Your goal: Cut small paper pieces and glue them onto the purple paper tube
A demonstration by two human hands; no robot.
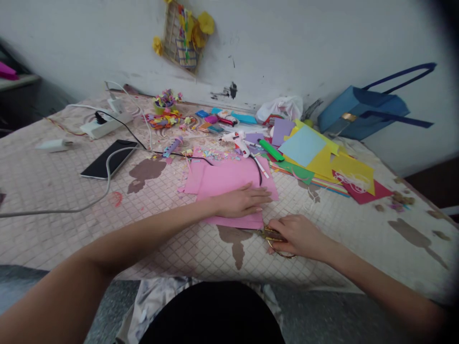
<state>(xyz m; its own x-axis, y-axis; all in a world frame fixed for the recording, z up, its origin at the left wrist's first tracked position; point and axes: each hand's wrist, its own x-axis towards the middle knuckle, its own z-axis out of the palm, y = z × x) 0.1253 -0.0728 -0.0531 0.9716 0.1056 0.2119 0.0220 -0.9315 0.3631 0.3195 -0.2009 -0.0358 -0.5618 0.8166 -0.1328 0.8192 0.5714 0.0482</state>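
Observation:
My left hand [244,200] lies flat on a sheet of pink paper [225,177], its fingers stretched out toward the right. Gold-handled scissors [274,235] are in my right hand [299,234], whose fingers are wrapped round the loops. The blades point left along the near edge of the pink sheet; whether they are parted is hard to make out. Just beyond the sheet sits a white glue gun [237,139], its black cable trailing over the paper. A green cutter-like tool [271,149] rests to the right of it.
Coloured sheets [304,145] are piled at the right, near a blue bag [362,112]. A black phone [108,159], a white power strip [106,124] and cables occupy the left. Paper scraps [163,119] and a small pot of paper flowers [167,99] stand at the back.

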